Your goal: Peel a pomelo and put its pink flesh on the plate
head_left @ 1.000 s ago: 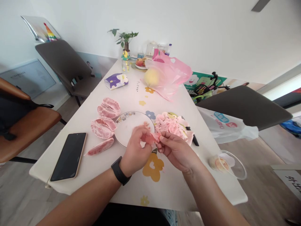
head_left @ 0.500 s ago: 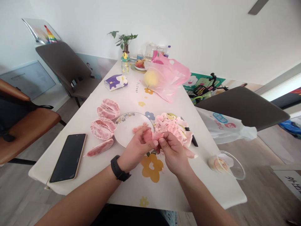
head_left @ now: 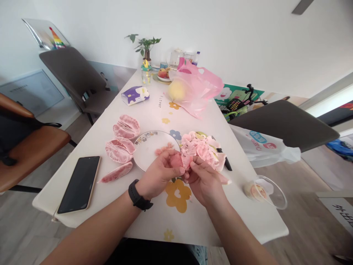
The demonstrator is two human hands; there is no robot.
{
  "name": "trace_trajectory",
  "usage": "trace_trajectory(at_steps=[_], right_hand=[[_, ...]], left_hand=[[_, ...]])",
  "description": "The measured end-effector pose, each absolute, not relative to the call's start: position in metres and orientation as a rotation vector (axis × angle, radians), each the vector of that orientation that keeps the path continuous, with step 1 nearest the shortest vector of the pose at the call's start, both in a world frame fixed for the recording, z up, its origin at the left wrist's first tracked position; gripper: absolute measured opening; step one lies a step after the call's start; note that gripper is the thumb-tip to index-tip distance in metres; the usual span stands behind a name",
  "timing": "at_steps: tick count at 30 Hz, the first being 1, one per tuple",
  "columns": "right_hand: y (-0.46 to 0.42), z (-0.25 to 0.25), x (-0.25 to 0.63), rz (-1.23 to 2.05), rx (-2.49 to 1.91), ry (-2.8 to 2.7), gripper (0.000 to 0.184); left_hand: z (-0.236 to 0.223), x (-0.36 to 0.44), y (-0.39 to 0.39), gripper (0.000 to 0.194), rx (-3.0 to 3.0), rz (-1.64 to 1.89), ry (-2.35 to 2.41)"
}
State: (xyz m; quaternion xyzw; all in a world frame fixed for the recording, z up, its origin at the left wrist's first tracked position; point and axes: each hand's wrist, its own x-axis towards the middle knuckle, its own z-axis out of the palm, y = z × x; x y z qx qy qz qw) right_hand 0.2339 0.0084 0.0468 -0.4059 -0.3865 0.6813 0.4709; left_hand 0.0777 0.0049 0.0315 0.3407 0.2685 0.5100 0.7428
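Between my two hands is a pink pomelo segment (head_left: 176, 161), partly covered by my fingers. My left hand (head_left: 160, 171) is closed around its left side, a dark watch on that wrist. With pinched fingertips, my right hand (head_left: 205, 178) grips the pale membrane on the segment's right side. Just beyond my left hand lies a white plate (head_left: 145, 154) with small bits of pink pulp (head_left: 164, 148). Behind my right hand is a heap of pink peel and membrane (head_left: 200, 147). Two larger pomelo chunks (head_left: 126, 127) and a single wedge (head_left: 116, 173) lie left of the plate.
A phone (head_left: 79, 184) lies at the table's left edge. A dark knife handle (head_left: 228, 164) pokes out beside the peel. Farther back are a tissue pack (head_left: 135, 95), a pink plastic bag (head_left: 198, 88) with a yellow fruit, and a potted plant (head_left: 147, 48). A clear plastic container (head_left: 264, 191) stands right.
The segment shows more between my hands, and the membrane at my right fingertips is pulled more upright. My right hand has turned and dropped slightly; my left hand stays nearly in place.
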Motion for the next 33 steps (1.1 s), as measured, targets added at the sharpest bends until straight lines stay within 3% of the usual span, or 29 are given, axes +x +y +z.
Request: trace_trajectory(at_steps=[9,14,18,26,33], right_hand=[[0.007,0.047,0.238,1.443,-1.232,-1.370,0.037],[-0.003,0.054,0.231,1.139,-1.350,-1.599,0.029],[-0.011,0.050,0.221,1.036,-1.292,-1.652,0.025],[-0.010,0.044,0.213,1.329,-1.079,-1.336,0.032],[-0.009,0.042,0.198,1.545,-0.913,-0.863,0.037]], left_hand=[[0.033,0.081,0.001,0.055,0.897,1.148,0.853],[0.033,0.081,-0.001,0.042,0.903,1.123,0.910],[0.029,0.086,0.000,0.048,0.895,1.196,0.878],[0.032,0.085,0.002,0.045,0.746,1.145,0.825],[0.032,0.087,0.000,0.047,0.717,1.334,0.891]])
